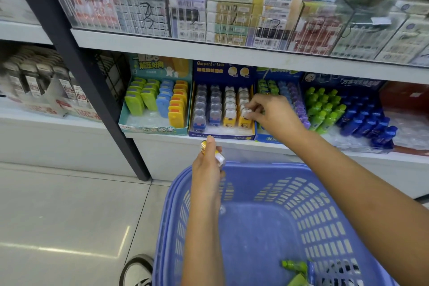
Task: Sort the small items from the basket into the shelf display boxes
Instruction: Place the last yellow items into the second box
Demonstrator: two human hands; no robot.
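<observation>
Fingertips (256, 103) of my right hand (278, 116) pinch a white-capped yellow piece (245, 112) at the front right corner of the blue display box (220, 134); I judge seating it is the step in hand; my left hand (206, 172) grips a second piece (219, 158) over the basket's (267, 165) far rim, to shelve next; four columns fill the box; one green bottle (292, 264) lies in the basket's near right corner.

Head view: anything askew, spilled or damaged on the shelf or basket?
Nothing spilled or damaged. The teal display box has bare front slots before its green and blue rows; green items lie loose in the basket. Left hand grips a yellow item; right hand pinches a white-topped item in the blue box.
</observation>
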